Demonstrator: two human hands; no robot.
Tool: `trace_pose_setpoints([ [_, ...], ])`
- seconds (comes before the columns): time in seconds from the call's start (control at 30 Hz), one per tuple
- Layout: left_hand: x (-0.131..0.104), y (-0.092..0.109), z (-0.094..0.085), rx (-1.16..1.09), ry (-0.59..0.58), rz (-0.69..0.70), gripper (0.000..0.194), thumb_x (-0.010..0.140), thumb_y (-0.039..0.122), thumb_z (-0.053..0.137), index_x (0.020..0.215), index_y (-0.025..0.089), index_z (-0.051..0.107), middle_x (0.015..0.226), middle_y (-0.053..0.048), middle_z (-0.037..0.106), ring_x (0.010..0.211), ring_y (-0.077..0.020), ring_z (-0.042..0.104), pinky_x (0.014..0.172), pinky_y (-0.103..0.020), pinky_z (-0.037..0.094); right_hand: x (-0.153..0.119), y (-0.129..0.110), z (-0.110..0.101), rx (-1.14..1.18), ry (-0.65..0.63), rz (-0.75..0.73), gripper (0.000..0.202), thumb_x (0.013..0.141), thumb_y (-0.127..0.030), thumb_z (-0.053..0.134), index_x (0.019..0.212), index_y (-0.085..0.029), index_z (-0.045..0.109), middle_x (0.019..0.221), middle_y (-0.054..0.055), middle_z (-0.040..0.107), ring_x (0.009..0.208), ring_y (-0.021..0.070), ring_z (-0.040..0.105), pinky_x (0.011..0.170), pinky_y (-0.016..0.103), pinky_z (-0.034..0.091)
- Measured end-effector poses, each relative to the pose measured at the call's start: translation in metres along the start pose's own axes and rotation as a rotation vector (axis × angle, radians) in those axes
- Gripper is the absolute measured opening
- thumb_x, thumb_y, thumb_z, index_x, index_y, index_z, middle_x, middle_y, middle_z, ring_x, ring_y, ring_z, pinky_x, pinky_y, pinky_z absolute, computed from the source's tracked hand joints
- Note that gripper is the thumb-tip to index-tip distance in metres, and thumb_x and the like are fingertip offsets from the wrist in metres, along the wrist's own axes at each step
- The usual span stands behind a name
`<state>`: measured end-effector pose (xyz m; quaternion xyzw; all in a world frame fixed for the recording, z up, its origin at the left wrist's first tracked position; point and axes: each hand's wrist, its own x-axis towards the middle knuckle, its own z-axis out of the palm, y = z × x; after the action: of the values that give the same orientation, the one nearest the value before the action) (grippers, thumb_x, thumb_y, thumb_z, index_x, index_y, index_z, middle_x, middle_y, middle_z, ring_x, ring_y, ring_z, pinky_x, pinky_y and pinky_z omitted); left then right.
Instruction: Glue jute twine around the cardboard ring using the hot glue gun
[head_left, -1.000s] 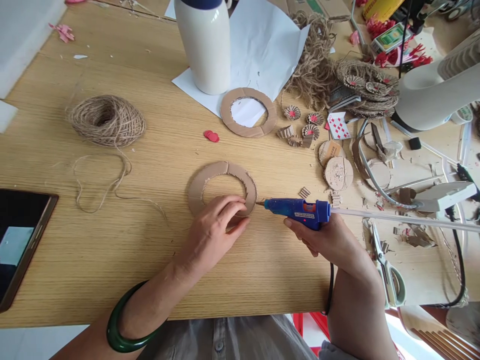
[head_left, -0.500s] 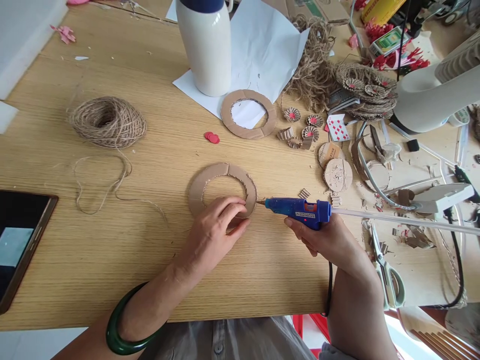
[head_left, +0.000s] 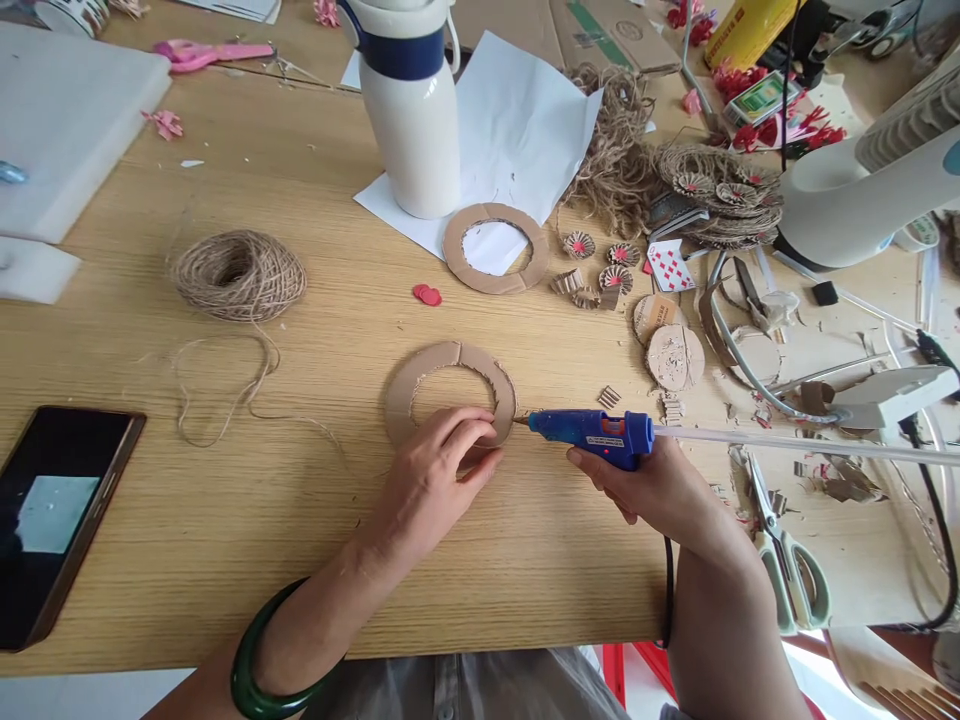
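My left hand grips the near right part of a cardboard ring, thumb and fingers closed about its band. In my right hand is a blue hot glue gun, its nozzle pointing left at the ring's right outer edge. The tip appears to be at or very near that edge. A long clear glue stick sticks out of the gun's back. Another cardboard ring lies farther back, partly on white paper. Red paper discs lie between the two rings.
A ball of twine and a phone lie to the left. A white bottle stands at the back. Rightward are cardboard discs, scissors, a playing card, scraps and cables. The table's front edge runs near my body.
The camera view has shifted, bringing more of the table's back and left into sight. Both hands keep nearly the same hold, with the glue gun's tip still at the ring's right edge.
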<state>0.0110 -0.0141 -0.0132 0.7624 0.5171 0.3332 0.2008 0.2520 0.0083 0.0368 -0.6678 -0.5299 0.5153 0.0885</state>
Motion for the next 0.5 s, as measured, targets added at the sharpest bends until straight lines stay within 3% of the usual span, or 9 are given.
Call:
trace_pose_setpoints([
  [0.3, 0.0008, -0.0003, 0.0004, -0.007, 0.0, 0.001, 0.013, 0.092, 0.013, 0.068, 0.101, 0.02, 0.061, 0.108, -0.005, 0.07, 0.102, -0.0191, 0.068, 0.091, -0.032, 0.056, 0.0002, 0.0036, 0.0006, 0.012, -0.005, -0.01, 0.038, 0.081, -0.057, 0.069, 0.081, -0.019, 0.062, 0.049, -0.006, 0.051, 0.033, 0.0081, 0.042, 0.032, 0.021, 0.035],
  [0.5, -0.0002, -0.0018, 0.0017, -0.015, -0.008, 0.008, 0.02, 0.092, 0.013, 0.068, 0.109, 0.019, 0.061, 0.109, -0.005, 0.07, 0.103, -0.0192, 0.067, 0.092, -0.032, 0.055, 0.001, 0.0002, -0.0023, 0.129, 0.019, -0.038, 0.04, 0.08, -0.055, 0.073, 0.067, -0.019, 0.057, 0.048, -0.005, 0.05, 0.032, 0.007, 0.041, 0.031, 0.021, 0.033],
])
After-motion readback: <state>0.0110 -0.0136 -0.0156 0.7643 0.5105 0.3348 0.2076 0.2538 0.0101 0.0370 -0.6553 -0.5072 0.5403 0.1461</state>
